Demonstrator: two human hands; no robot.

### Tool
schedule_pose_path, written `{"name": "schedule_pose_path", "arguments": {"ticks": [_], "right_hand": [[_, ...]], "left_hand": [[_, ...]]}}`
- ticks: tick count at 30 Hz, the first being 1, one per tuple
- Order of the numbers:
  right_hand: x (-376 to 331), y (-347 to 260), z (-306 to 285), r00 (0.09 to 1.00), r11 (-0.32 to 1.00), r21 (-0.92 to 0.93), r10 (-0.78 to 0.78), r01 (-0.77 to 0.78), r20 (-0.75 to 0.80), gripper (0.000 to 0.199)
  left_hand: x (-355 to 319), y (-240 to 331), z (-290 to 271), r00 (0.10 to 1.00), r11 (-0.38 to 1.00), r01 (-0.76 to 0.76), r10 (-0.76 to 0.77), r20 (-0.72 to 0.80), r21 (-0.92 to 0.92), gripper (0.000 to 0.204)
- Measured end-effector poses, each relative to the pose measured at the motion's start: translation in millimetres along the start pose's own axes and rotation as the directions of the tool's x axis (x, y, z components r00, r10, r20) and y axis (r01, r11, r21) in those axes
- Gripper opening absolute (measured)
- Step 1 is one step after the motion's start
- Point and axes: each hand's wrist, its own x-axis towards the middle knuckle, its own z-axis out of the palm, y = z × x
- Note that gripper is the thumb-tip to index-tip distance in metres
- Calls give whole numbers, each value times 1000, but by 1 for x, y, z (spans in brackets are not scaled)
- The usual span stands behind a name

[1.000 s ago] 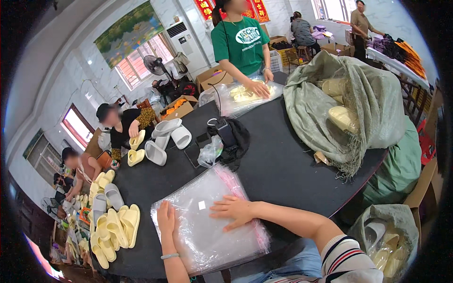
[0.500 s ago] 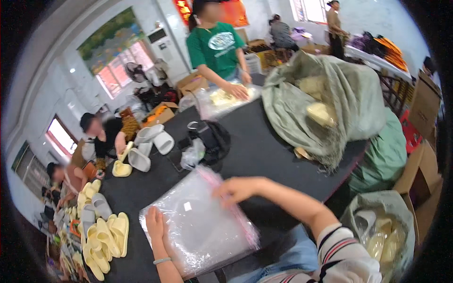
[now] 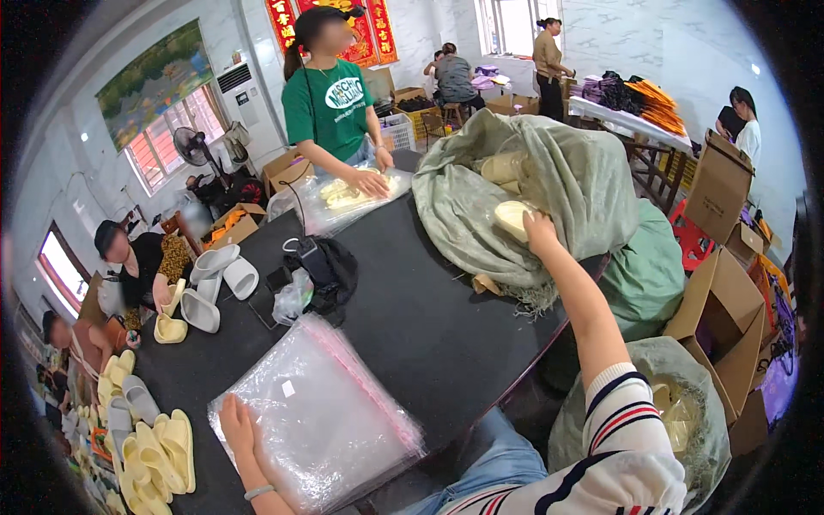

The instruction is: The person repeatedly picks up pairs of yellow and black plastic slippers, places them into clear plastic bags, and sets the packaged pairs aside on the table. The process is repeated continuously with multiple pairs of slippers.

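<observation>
A stack of clear plastic bags (image 3: 322, 412) with a pink edge strip lies on the black table in front of me. My left hand (image 3: 240, 427) rests on the stack's left side, fingers stretched out. Farther right, at the mouth of a large grey-green woven sack (image 3: 592, 184), my right hand (image 3: 541, 233) grips the near end of a pale yellow slipper (image 3: 512, 220). Its fingertips are partly hidden. More slippers in clear wrapping (image 3: 505, 168) show deeper inside the sack.
Yellow slippers (image 3: 178, 446) and grey slippers (image 3: 202, 311) lie along the table's left. A black bag (image 3: 330, 266) sits mid-table. Across from me a co-worker in green (image 3: 330, 112) handles bagged slippers. Another sack (image 3: 592, 412) and cardboard boxes (image 3: 721, 309) stand at right.
My right hand has left the pink edge of the bag stack and reached out to the slipper in the sack. My left hand stays on the stack. The view has shifted rightward.
</observation>
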Motion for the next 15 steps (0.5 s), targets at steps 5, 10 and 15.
{"name": "schedule_pose_path", "arguments": {"ticks": [5, 10, 15], "right_hand": [[14, -4, -41, 988, 997, 69, -49, 39, 147, 50], [8, -28, -180, 994, 958, 269, -107, 101, 6, 29], [4, -41, -271, 946, 755, 574, -208, 318, -250, 34]], "left_hand": [[-1, 11, -5, 1000, 1000, -3, 3, -20, 26, 43], [-4, 10, -8, 999, 1000, -10, 11, -32, 27, 42], [-5, 3, 2, 998, 1000, -6, 7, -55, 27, 42]]}}
